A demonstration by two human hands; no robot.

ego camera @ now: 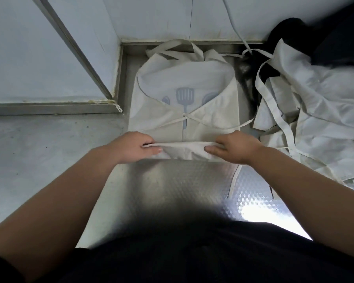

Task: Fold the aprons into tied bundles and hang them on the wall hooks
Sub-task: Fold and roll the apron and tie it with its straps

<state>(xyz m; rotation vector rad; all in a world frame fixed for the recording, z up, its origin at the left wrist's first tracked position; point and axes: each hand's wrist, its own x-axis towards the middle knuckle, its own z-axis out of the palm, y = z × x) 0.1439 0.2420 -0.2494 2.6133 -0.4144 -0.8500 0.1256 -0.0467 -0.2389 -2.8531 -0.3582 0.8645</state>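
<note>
The pale apron [184, 103] lies flat on the steel counter [172, 184], straight ahead of the person, its long axis running away from the body toward the wall, neck loop at the far end and side flaps folded in over a printed spatula, with its ties crossed at the middle. Its near hem is turned up into a first roll, lying crosswise between the hands. The left hand [134, 147] pinches the roll's left end, thumb under and fingers curled over; the right hand [234, 147] grips the right end likewise, both equally near. Rolling onward would likely go away from the body. More aprons [315, 111] lie heaped just right.
</note>
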